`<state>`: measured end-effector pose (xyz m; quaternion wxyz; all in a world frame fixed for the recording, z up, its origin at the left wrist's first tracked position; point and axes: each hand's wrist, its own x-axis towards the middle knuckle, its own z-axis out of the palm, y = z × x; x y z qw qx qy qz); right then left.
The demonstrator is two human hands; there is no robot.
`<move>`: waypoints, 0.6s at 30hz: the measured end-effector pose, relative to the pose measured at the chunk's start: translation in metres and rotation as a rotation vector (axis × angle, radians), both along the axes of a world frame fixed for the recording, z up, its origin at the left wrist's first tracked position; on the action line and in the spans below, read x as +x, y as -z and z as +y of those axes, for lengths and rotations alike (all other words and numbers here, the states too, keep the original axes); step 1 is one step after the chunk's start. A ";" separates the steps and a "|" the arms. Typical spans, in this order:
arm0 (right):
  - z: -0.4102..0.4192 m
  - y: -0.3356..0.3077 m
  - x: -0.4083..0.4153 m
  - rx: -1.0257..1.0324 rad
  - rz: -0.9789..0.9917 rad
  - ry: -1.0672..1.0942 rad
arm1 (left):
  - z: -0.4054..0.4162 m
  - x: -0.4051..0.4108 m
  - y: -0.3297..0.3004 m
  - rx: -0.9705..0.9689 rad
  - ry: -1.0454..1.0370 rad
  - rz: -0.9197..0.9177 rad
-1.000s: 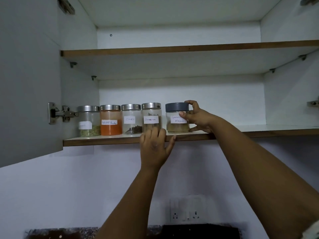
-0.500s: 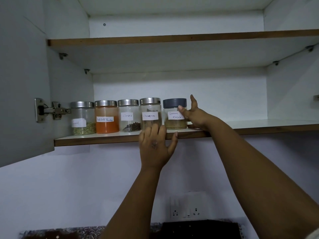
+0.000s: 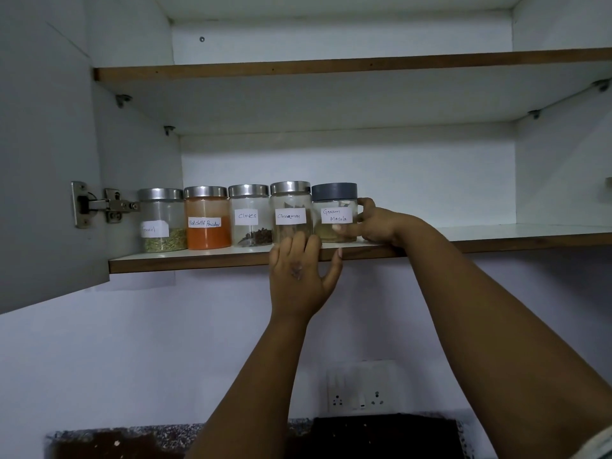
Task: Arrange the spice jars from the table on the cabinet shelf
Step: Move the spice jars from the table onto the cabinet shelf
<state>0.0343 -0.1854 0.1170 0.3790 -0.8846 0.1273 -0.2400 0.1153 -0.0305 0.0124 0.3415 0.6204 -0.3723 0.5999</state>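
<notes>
Five spice jars stand in a row on the lower cabinet shelf (image 3: 205, 260), labels facing out. From far left of the hands toward them: fennel jar (image 3: 162, 220), red chilli powder jar (image 3: 207, 218), cloves jar (image 3: 249, 216), cinnamon jar (image 3: 291, 212), garam masala jar (image 3: 334, 213). All are upright and set close together.

The right hand (image 3: 381, 223) is curled round the right side of the garam masala jar, thumb across the front low down and fingers behind; the grip looks light. The left hand (image 3: 299, 276) is open, fingers (image 3: 299, 240) spread against the foot of the cinnamon jar and the shelf edge, holding nothing.

Judgement: the step in hand is the final seating of the last jar into line. The next move calls for a small nudge to square it against its neighbour, then release without tipping it. No jars are visible on the tabletop (image 3: 159, 435) below.
</notes>
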 end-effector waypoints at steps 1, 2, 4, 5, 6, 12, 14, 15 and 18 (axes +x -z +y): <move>-0.001 0.000 -0.001 -0.023 0.031 0.000 | 0.000 0.000 0.000 0.000 0.002 0.000; -0.002 0.000 0.000 -0.049 0.060 0.012 | 0.000 0.000 0.000 0.000 0.003 0.001; -0.004 -0.001 0.002 -0.089 0.092 0.058 | 0.000 0.000 0.000 0.003 0.005 0.005; -0.004 -0.001 0.003 -0.095 0.095 0.073 | 0.000 0.000 0.000 0.004 0.005 0.008; -0.005 -0.002 0.004 -0.088 0.098 0.078 | 0.000 0.000 0.000 0.004 0.004 0.011; -0.005 -0.005 0.002 -0.050 0.126 0.073 | -0.001 -0.001 0.000 0.002 -0.005 0.017; -0.004 -0.004 0.004 -0.103 0.133 0.105 | 0.000 -0.001 0.000 0.000 -0.002 0.020; -0.003 -0.004 0.003 -0.128 0.133 0.115 | 0.000 -0.001 0.000 0.001 0.000 0.024; -0.003 -0.005 0.002 -0.134 0.125 0.103 | 0.000 -0.002 -0.001 0.014 0.007 0.048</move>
